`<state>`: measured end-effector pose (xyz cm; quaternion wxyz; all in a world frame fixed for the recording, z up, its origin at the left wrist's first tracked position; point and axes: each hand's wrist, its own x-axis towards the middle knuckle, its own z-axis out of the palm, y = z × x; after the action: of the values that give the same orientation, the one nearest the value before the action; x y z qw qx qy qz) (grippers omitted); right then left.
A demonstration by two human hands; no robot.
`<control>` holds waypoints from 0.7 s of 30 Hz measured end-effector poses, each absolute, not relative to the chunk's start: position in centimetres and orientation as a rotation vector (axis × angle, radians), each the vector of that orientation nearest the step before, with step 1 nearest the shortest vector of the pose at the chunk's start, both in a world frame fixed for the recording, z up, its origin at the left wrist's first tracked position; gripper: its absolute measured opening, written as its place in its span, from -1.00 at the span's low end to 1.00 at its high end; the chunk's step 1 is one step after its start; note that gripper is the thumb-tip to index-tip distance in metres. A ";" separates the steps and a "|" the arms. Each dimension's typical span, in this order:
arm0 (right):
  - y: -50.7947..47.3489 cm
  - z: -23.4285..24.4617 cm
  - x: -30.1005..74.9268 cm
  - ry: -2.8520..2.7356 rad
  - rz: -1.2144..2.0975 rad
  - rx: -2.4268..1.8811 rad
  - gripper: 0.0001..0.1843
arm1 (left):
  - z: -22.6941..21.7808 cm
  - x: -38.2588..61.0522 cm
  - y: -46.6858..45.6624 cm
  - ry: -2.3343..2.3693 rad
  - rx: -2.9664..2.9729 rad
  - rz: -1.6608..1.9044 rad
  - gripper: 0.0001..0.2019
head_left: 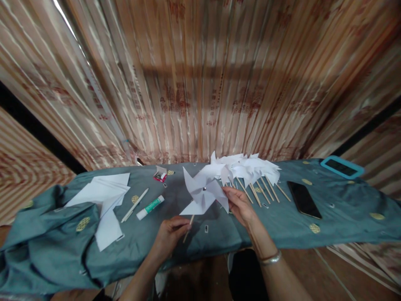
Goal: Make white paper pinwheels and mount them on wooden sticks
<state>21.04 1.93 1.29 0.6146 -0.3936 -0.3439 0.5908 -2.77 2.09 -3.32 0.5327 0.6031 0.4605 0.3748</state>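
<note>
A white paper pinwheel [200,194] on a thin wooden stick is held up over the table, its pin showing at the centre. Below its blades, my left hand [171,234] pinches the stick between thumb and fingers. At the pinwheel's right side my right hand [239,205] has its fingers closed on the edge of a blade. Just behind lies a row of white pinwheels [247,167], overlapping, with their wooden sticks pointing toward me.
On the green cloth-covered table [216,238] lie folded white paper sheets [109,230], a white pen [135,205], a glue stick [150,207] and a small red box of pins [160,174]. To the right are a black phone [303,199] and a blue-framed device [342,167]. A curtain hangs behind.
</note>
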 end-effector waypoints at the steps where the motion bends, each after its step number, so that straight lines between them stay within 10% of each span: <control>1: 1.9 1.3 20.9 -0.788 1.370 -0.903 -0.57 | -3.3 -2.8 2.1 1.098 1.441 0.891 -0.82; 21: 1.5 0.4 18.7 -0.816 1.462 -0.926 -0.59 | -2.8 -2.2 2.0 1.108 1.442 0.883 -0.83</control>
<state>18.68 1.45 0.41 0.5763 -0.3956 -0.3486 0.6244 -2.20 1.97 -2.82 0.5312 0.6042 0.4646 0.3701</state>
